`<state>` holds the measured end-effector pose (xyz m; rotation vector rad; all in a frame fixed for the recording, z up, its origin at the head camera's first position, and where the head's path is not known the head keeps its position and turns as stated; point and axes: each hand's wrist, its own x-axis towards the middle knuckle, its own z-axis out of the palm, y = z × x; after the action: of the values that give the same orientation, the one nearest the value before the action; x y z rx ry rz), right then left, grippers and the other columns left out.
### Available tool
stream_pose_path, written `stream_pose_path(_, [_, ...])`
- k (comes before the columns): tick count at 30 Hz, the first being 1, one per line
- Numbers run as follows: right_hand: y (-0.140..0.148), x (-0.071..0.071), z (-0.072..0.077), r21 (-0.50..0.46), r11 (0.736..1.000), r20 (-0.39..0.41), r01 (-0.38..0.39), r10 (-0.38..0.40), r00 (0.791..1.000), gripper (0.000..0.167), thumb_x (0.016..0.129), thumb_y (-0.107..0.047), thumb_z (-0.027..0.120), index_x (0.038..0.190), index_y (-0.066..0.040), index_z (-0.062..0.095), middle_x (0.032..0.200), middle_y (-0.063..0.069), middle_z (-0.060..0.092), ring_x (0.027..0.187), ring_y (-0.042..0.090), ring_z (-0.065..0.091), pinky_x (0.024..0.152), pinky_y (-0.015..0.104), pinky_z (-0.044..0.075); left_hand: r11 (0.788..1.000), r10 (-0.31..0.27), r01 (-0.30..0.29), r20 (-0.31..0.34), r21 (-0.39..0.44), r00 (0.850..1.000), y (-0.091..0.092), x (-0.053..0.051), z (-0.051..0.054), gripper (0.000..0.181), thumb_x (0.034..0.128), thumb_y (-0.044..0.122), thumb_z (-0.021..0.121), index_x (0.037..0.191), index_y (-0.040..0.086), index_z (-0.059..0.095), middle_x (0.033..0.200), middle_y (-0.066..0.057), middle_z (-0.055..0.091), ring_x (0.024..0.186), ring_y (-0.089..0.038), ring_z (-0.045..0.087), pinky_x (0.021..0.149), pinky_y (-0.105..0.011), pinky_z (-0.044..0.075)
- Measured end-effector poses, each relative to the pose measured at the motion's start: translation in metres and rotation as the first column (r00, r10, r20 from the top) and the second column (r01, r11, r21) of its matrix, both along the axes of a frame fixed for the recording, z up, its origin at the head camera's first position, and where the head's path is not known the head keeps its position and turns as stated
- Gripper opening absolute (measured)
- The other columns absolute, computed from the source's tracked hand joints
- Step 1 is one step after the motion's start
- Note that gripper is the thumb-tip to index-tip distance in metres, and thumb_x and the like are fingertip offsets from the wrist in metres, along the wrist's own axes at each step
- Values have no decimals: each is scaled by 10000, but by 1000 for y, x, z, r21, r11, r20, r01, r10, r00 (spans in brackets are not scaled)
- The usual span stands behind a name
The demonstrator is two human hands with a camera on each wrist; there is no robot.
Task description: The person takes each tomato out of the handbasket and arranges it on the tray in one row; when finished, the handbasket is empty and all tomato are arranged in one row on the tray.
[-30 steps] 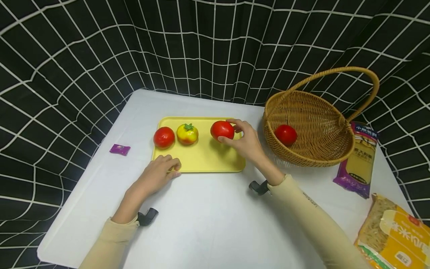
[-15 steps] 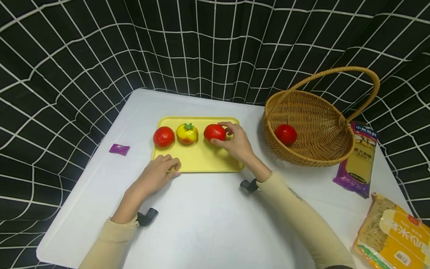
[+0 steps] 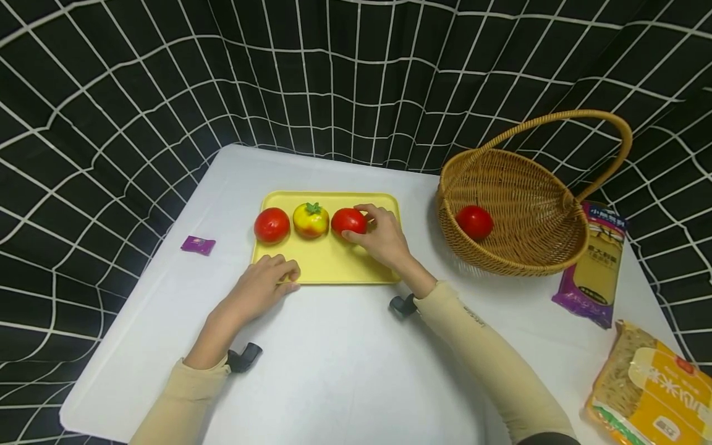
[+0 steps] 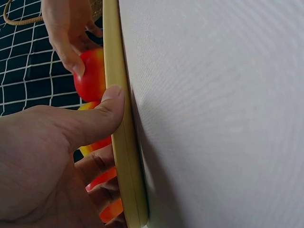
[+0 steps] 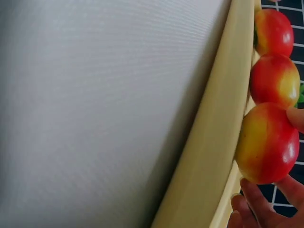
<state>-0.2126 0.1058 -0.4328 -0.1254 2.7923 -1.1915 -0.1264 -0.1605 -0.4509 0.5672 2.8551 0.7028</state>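
A yellow tray (image 3: 334,266) carries a row of fruits: a red one (image 3: 272,225) at the left, a yellow-red one (image 3: 311,220) with a green leafy top, and a red one (image 3: 348,222) at the right. My right hand (image 3: 386,241) pinches that right-hand fruit from its right side between thumb and fingers. In the right wrist view the held fruit (image 5: 267,142) lies close beside the middle one (image 5: 275,80). My left hand (image 3: 267,287) grips the tray's front left edge, its thumb on the rim (image 4: 121,133) in the left wrist view.
A wicker basket (image 3: 523,210) with a tall handle holds a red fruit (image 3: 474,222) at the right. Beside it lies a purple noodle packet (image 3: 595,266), and an orange bag (image 3: 653,389) is at the front right. A small purple packet (image 3: 198,245) lies left of the tray.
My right hand has moved left with the red fruit, bringing it down close to the yellow-red one. My left hand has stayed at the tray's edge.
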Motion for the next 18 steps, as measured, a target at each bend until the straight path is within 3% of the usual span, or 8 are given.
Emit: stream_pose_path(18, [-1,-2,-6,40,998,-26,-38,39,999,745,866,-424,884,1517,-223,583,1313,83,669,1160,279,546,917,427,475,1000,2,-2,1,-3,1000,1,1,3,119,987,225,749,1009,182,641,906,-1,520,946,-245,493,796,-381,350])
